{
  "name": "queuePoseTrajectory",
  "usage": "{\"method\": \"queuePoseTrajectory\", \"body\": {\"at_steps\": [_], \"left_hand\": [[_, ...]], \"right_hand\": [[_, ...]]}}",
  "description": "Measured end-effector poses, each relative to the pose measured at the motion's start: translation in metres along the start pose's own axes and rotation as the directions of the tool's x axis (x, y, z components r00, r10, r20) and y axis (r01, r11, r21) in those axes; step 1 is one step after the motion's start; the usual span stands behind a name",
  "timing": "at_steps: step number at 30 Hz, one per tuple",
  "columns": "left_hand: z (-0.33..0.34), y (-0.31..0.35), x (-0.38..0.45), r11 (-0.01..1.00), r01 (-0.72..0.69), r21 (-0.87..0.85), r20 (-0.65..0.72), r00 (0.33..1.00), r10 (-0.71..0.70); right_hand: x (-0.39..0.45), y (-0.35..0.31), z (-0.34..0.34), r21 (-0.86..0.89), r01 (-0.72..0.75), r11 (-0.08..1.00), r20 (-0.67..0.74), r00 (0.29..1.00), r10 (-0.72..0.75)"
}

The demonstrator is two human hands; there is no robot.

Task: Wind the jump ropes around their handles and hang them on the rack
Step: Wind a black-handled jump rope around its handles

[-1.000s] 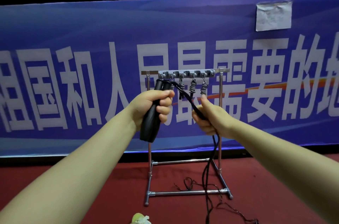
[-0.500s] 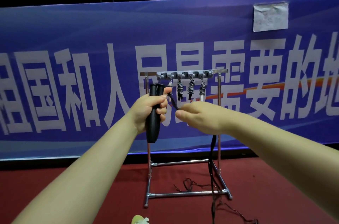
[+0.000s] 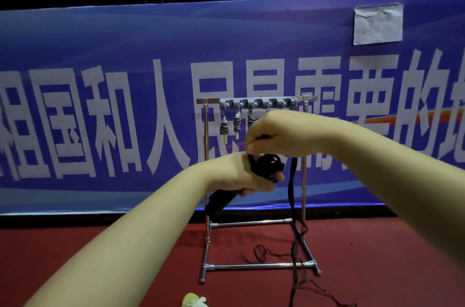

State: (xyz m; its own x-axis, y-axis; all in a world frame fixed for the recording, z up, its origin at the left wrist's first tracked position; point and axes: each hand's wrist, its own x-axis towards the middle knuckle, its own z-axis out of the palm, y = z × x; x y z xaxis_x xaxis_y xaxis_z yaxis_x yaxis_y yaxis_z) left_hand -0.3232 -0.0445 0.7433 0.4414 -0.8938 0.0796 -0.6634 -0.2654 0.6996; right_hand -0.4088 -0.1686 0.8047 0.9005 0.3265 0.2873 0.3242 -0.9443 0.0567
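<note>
My left hand (image 3: 241,175) grips the black jump rope handles (image 3: 221,202), now tilted with the top ends toward the right. Just above it, my right hand (image 3: 266,135) pinches the black rope (image 3: 292,196) at the handle tops. From there the rope hangs down to the red floor. Behind my hands stands the metal rack (image 3: 254,101) with a row of hooks. Three wound grey ropes (image 3: 236,123) hang on its left hooks; the right hooks are hidden by my right hand.
A blue banner (image 3: 100,115) with large white characters backs the rack. Loose black rope (image 3: 261,255) lies tangled on the red floor (image 3: 377,256) around the rack base. A pale green object (image 3: 193,300) sits at the bottom edge.
My right hand carried the rope up and over the handle tops toward the left. My left hand tilted the handles from upright to slanted and dropped lower.
</note>
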Motion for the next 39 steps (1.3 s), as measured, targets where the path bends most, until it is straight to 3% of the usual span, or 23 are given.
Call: {"method": "queuePoseTrajectory", "body": {"at_steps": [3, 6, 8, 12, 15, 19, 21, 26, 31, 39], "left_hand": [[0.003, 0.001, -0.001, 0.968, -0.067, -0.242, 0.035, 0.996, 0.078], [-0.002, -0.006, 0.0, 0.889, -0.127, -0.44, 0.022, 0.988, 0.152], [-0.001, -0.013, 0.001, 0.838, -0.165, -0.52, 0.014, 0.98, 0.201], [0.004, -0.023, 0.003, 0.651, -0.206, -0.731, -0.029, 0.962, 0.271], [0.001, -0.026, 0.002, 0.625, -0.201, -0.755, -0.027, 0.961, 0.276], [0.001, -0.025, -0.002, 0.653, -0.177, -0.737, 0.024, 0.958, 0.286], [0.0, -0.022, -0.004, 0.666, -0.177, -0.725, 0.025, 0.959, 0.282], [-0.003, -0.011, -0.003, 0.752, -0.15, -0.642, -0.025, 0.984, 0.175], [-0.001, -0.005, -0.006, 0.869, -0.037, -0.493, -0.122, 0.992, -0.027], [0.02, -0.014, 0.002, 0.885, 0.093, -0.457, -0.152, 0.972, -0.181]], "right_hand": [[0.007, 0.014, 0.007, 0.426, -0.034, 0.904, -0.112, 0.99, 0.09], [0.007, 0.032, 0.02, 0.778, -0.146, 0.611, 0.002, 0.973, 0.229], [0.005, 0.039, 0.031, 0.859, -0.156, 0.488, 0.049, 0.973, 0.225], [0.001, 0.038, 0.046, 0.911, 0.029, 0.412, -0.123, 0.971, 0.203], [-0.008, 0.038, 0.052, 0.864, 0.078, 0.497, -0.183, 0.969, 0.166], [-0.017, 0.033, 0.054, 0.585, 0.086, 0.806, -0.317, 0.939, 0.13], [-0.017, 0.031, 0.056, 0.454, 0.055, 0.889, -0.404, 0.903, 0.15], [-0.014, 0.029, 0.067, 0.331, -0.051, 0.942, -0.555, 0.797, 0.238], [-0.01, 0.031, 0.082, 0.186, -0.22, 0.958, -0.559, 0.778, 0.287], [-0.007, 0.036, 0.092, 0.293, -0.313, 0.903, -0.558, 0.711, 0.427]]}}
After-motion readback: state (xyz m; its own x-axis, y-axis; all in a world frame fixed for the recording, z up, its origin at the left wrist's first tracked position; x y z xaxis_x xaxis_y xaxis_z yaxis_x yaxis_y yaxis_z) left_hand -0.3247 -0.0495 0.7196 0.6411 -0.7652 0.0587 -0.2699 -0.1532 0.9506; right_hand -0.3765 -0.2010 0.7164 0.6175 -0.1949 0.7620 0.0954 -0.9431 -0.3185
